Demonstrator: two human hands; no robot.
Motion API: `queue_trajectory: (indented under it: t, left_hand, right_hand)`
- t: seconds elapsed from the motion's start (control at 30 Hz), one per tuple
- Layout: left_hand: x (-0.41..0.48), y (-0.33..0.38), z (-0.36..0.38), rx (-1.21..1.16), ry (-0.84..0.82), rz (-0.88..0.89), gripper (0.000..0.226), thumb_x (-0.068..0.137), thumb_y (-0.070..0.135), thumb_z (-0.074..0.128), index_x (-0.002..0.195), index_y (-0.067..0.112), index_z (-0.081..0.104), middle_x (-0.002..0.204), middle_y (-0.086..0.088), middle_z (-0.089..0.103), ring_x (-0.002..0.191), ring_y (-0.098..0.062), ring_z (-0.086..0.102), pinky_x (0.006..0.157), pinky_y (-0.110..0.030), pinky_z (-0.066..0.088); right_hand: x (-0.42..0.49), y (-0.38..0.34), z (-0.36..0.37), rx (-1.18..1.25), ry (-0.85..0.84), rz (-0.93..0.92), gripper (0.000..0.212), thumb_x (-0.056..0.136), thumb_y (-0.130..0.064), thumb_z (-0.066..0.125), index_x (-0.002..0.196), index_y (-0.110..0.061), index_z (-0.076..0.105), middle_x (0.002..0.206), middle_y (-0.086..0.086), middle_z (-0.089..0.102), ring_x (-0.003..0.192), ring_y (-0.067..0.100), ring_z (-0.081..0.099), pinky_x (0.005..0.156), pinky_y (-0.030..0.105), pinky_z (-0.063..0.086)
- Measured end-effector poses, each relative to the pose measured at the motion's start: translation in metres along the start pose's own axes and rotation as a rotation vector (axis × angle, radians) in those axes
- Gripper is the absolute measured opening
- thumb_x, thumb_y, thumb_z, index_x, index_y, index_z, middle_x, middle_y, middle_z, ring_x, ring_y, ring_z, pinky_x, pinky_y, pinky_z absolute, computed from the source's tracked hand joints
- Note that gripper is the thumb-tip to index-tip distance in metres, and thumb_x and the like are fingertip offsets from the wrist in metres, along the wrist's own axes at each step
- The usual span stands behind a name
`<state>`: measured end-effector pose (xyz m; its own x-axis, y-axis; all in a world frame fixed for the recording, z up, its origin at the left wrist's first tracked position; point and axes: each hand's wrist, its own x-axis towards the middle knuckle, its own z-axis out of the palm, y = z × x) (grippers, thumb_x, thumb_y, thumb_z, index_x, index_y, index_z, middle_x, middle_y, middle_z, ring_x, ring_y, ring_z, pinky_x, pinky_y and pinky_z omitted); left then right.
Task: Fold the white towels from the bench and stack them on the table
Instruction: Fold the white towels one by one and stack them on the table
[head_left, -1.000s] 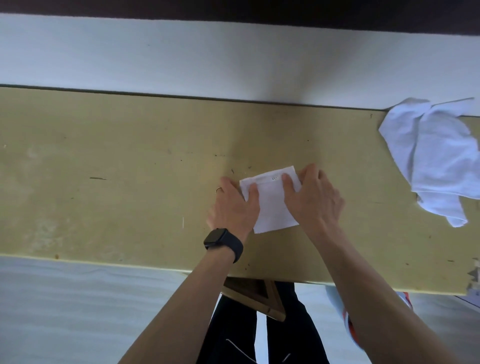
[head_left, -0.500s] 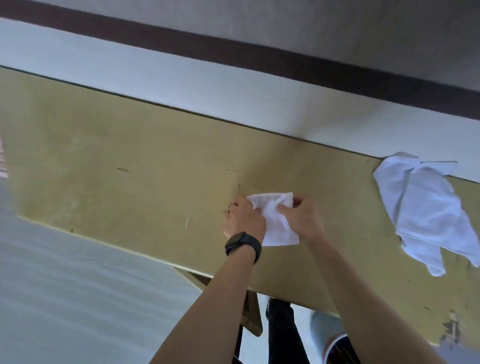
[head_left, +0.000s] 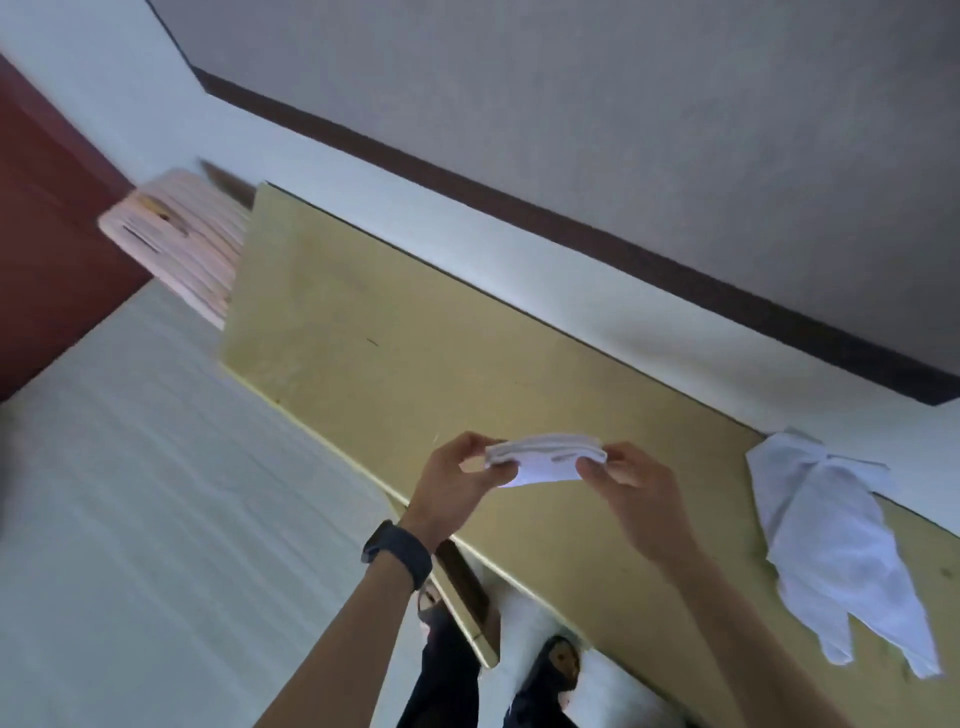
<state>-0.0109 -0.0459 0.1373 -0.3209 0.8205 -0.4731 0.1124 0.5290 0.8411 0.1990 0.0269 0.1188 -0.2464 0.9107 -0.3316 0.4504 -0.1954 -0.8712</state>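
Pinching grip at each end: the left hand (head_left: 452, 483) and right hand (head_left: 631, 480) hold the folded towel (head_left: 545, 457) lifted above the yellow surface (head_left: 389, 332). Folding looks finished; next it likely needs carrying away flat for stacking. One crumpled towel (head_left: 826, 535) lies at the right, unfolded.

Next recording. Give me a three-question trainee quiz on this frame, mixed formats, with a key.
1. Fill in: the crumpled towel lies on the yellow surface, on the person's ____ side.
2. True or false: the folded towel lies flat on the yellow surface.
3. Which wrist carries the watch? A left, B right, C neither.
Key: 1 right. 2 false: the left hand and right hand pinch the ends of the folded towel and hold it up. 3 A.
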Motion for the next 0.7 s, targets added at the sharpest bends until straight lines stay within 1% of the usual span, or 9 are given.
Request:
queue_trajectory:
  t: [0.07,0.2,0.23,0.27,0.37,0.43,0.5,0.57,0.7]
  left_hand:
    - [-0.047,0.019,-0.040,-0.032,0.053,0.070,0.009,0.084,0.019,0.077,0.090,0.017,0.070,0.096,0.011,0.073,0.093,-0.005,0.064,0.076,-0.011,0.041]
    - [-0.117,0.050,-0.099,-0.126,0.188,0.198,0.012,0.086,0.008,0.075,0.089,0.002,0.065,0.087,-0.004,0.072,0.085,-0.012,0.067,0.075,-0.017,0.048]
    - [-0.176,0.049,-0.144,-0.190,0.362,0.248,0.012,0.087,0.009,0.074,0.088,0.003,0.064,0.080,0.000,0.070,0.079,-0.009,0.065,0.071,-0.017,0.047]
    - [-0.210,0.049,-0.169,-0.214,0.476,0.284,0.011,0.088,0.011,0.074,0.088,0.006,0.064,0.076,0.004,0.068,0.074,-0.007,0.062,0.068,-0.017,0.046]
    - [-0.235,0.057,-0.175,-0.215,0.598,0.307,0.018,0.090,0.034,0.063,0.097,0.018,0.061,0.082,0.007,0.066,0.075,-0.006,0.059,0.068,-0.023,0.047]
    - [-0.294,0.029,-0.208,-0.234,0.817,0.321,0.018,0.091,0.041,0.050,0.100,0.025,0.054,0.078,0.012,0.060,0.070,-0.005,0.055,0.065,-0.027,0.045]
    - [-0.343,0.000,-0.237,-0.189,1.013,0.307,0.015,0.097,0.042,0.043,0.103,0.029,0.047,0.074,0.012,0.059,0.064,-0.006,0.054,0.061,-0.032,0.044]
    - [-0.399,-0.041,-0.272,-0.172,1.153,0.267,0.010,0.102,0.040,0.041,0.103,0.030,0.044,0.073,0.009,0.061,0.063,-0.005,0.055,0.058,-0.032,0.044]
    - [-0.512,-0.123,-0.336,-0.217,1.307,0.175,0.016,0.102,0.040,0.043,0.102,0.025,0.049,0.080,0.011,0.066,0.066,0.004,0.058,0.052,-0.011,0.041]
  right_hand:
    - [-0.027,-0.054,0.001,-0.052,-0.078,-0.138,0.013,0.085,-0.036,0.074,0.085,-0.024,0.070,0.079,-0.018,0.070,0.074,-0.004,0.062,0.064,0.009,0.042]
    - [-0.066,-0.133,0.016,-0.056,-0.172,-0.318,0.012,0.090,-0.037,0.070,0.085,-0.027,0.065,0.080,-0.018,0.069,0.078,0.002,0.064,0.067,0.013,0.044]
    - [-0.105,-0.181,0.051,-0.070,-0.227,-0.473,0.012,0.091,-0.035,0.067,0.084,-0.026,0.063,0.074,-0.020,0.066,0.071,-0.001,0.061,0.064,0.011,0.042]
    - [-0.131,-0.210,0.074,-0.087,-0.271,-0.535,0.013,0.093,-0.032,0.064,0.082,-0.026,0.060,0.066,-0.021,0.062,0.064,-0.002,0.057,0.059,0.010,0.039]
    - [-0.153,-0.232,0.105,-0.065,-0.211,-0.641,0.017,0.099,-0.029,0.056,0.083,-0.029,0.050,0.061,-0.023,0.058,0.058,0.001,0.053,0.051,0.013,0.036]
    - [-0.207,-0.253,0.168,-0.087,-0.238,-0.732,0.012,0.101,-0.030,0.051,0.090,-0.027,0.050,0.066,-0.018,0.063,0.062,0.006,0.058,0.051,0.022,0.038]
    - [-0.264,-0.265,0.224,-0.096,-0.276,-0.792,0.011,0.100,-0.030,0.049,0.099,-0.019,0.052,0.080,-0.004,0.072,0.075,0.029,0.064,0.056,0.033,0.034]
    - [-0.327,-0.272,0.281,-0.091,-0.320,-0.893,0.015,0.100,-0.028,0.049,0.103,-0.014,0.053,0.090,0.011,0.073,0.082,0.038,0.065,0.057,0.032,0.030]
    - [-0.445,-0.268,0.374,-0.074,-0.472,-0.952,0.014,0.101,-0.030,0.047,0.095,-0.018,0.046,0.071,0.002,0.064,0.068,0.033,0.061,0.055,0.035,0.031]
